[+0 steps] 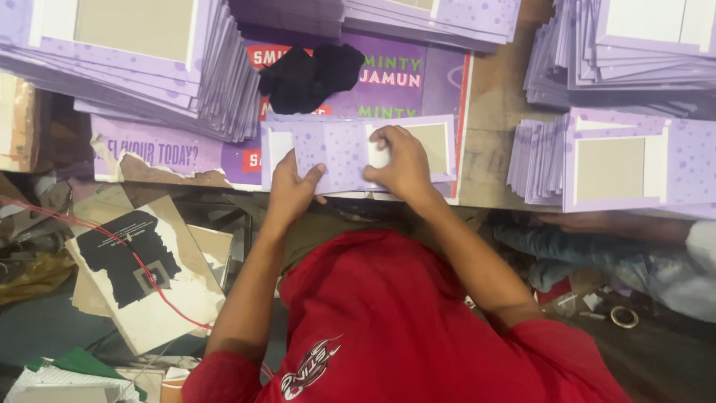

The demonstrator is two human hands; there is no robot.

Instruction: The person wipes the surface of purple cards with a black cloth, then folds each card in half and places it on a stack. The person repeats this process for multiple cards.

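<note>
Left hand (292,188) and right hand (399,164) closed, pressing lilac card blank (339,153) at frame centre; crooked fold likely if grip shifts. Crease itself probably hidden.

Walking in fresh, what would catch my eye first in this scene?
Probably the lilac dotted card at the table edge, pressed flat by the left hand and the right hand of a person in a red shirt. Next, the tall stacks of matching flat cards: one at upper left, another at right. A black cloth lies on the purple sheet behind the hands.
</note>
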